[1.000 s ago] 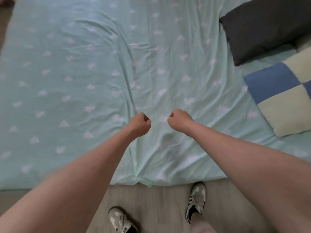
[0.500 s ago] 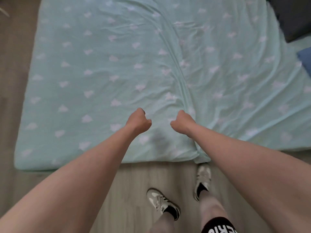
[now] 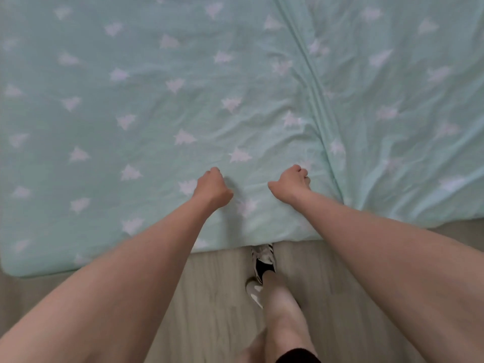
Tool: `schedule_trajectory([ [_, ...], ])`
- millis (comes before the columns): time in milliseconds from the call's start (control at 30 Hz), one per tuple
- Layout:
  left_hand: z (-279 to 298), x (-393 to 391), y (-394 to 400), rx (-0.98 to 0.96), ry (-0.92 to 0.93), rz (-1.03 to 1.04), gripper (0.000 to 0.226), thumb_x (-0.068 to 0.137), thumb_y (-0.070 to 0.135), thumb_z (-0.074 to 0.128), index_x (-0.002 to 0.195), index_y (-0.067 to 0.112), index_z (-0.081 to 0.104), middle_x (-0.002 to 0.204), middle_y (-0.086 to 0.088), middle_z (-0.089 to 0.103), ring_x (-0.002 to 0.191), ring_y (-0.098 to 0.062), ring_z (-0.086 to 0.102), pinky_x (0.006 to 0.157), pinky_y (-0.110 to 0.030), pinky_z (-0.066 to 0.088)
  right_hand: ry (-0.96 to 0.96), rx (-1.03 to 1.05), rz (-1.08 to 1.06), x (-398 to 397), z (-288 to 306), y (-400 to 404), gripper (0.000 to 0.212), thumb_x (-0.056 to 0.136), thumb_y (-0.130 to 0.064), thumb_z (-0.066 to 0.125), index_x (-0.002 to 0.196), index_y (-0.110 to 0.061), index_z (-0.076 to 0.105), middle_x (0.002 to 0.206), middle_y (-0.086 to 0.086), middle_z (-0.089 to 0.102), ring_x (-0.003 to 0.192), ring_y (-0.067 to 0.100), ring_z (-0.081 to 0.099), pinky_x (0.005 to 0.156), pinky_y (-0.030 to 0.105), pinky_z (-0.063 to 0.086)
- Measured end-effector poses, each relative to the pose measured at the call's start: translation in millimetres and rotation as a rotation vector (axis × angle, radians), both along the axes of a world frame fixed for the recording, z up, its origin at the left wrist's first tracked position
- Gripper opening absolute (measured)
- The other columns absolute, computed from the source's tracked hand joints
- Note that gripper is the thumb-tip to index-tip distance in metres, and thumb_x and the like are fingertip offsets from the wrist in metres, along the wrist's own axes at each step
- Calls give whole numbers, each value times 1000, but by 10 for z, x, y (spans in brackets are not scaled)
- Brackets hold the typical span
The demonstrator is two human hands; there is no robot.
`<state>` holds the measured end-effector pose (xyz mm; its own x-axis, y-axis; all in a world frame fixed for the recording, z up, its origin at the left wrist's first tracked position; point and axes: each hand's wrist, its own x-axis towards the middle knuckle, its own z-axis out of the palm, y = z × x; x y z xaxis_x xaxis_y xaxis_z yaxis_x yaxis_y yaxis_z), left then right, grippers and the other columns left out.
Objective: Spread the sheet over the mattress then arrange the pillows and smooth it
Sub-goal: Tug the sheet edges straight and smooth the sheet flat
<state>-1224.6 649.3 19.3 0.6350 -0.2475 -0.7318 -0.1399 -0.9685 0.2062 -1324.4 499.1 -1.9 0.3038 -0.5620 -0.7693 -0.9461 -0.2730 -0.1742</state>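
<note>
Since a moment ago the pillows have left view; both fists, left hand [image 3: 212,188] and right hand [image 3: 290,185], stay closed, seemingly empty, over the sheet [image 3: 157,106].

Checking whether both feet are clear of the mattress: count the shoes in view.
2. One shoe sits toe-first at the sheet's near edge; the other shoe is just behind it on the floor, partly hidden by the leg.

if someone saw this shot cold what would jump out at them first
Probably the two bare forearms reaching in from the bottom, with the left hand and right hand curled into fists over the near edge of the sheet. After that, the long fold running down the mint sheet right of centre, and the shoe on the floor against the mattress edge.
</note>
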Motion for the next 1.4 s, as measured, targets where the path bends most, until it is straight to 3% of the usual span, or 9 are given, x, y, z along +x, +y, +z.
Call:
schedule_trajectory([
  [100, -371, 42, -30, 47, -20, -51, 59, 92, 19, 56, 142, 1, 31, 145, -18, 36, 132, -36, 38, 102, -41, 38, 55, -32, 28, 18, -353, 40, 75, 88, -35, 60, 141, 4, 25, 144, 19, 31, 130, 35, 37, 97, 38, 37],
  [233, -742, 87, -53, 151, -82, -71, 67, 91, 30, 61, 141, 0, 28, 142, -18, 31, 130, -37, 33, 99, -43, 38, 134, -104, 68, 18, -689, 68, 80, 86, -38, 66, 142, 3, 26, 143, 19, 28, 130, 36, 33, 102, 39, 38],
  [333, -920, 149, -55, 185, -186, -137, 62, 86, 31, 66, 133, 3, 37, 134, -17, 38, 124, -37, 38, 95, -43, 39, 129, -218, 145, 8, -816, 93, 61, 87, -19, 62, 138, 0, 34, 139, 19, 35, 127, 34, 38, 99, 39, 40],
  [433, -1071, 252, -60, 170, -228, -258, 41, 87, 25, 60, 124, 8, 50, 125, -13, 52, 118, -34, 47, 90, -40, 40, 79, -254, 213, -10, -919, 77, 43, 90, -5, 48, 132, 0, 41, 137, 21, 43, 124, 36, 44, 99, 40, 40],
  [700, -916, 452, 261, 111, -197, -401, 35, 83, 6, 50, 118, 7, 52, 122, -14, 59, 117, -35, 50, 88, -39, 41, 31, -243, 178, -6, -720, 284, 33, 91, -3, 45, 123, 2, 45, 129, 24, 53, 118, 39, 53, 96, 40, 43],
  [967, -813, 722, 918, 67, -130, -358, 30, 88, 18, 51, 116, 6, 53, 122, -15, 60, 117, -36, 52, 89, -38, 42, -54, -218, 41, 111, -629, 970, 30, 87, -1, 44, 116, 0, 49, 122, 22, 56, 112, 38, 55, 91, 40, 44],
  [1167, -536, 993, 1624, 147, -1, -268, 17, 78, 10, 50, 89, 4, 62, 102, -22, 68, 91, -38, 65, 71, -38, 51, -7, -10, 35, 153, -468, 1499, 29, 91, -15, 44, 114, -2, 58, 124, 23, 61, 113, 39, 59, 88, 38, 48],
  [1333, -323, 1231, 2200, 162, 27, -102, 33, 83, 15, 52, 108, -5, 62, 106, -25, 68, 99, -39, 65, 67, -37, 50, -95, 51, 18, 548, -255, 2050, 38, 90, -14, 52, 124, 1, 47, 133, 23, 53, 122, 37, 53, 95, 36, 44],
  [1400, -282, 1261, 2436, 218, 11, -12, 34, 84, 15, 53, 113, -3, 55, 111, -22, 64, 107, -40, 61, 74, -39, 50, -93, 61, 42, 692, -206, 2221, 42, 90, -15, 52, 127, 1, 44, 137, 22, 48, 127, 38, 49, 100, 38, 42],
])
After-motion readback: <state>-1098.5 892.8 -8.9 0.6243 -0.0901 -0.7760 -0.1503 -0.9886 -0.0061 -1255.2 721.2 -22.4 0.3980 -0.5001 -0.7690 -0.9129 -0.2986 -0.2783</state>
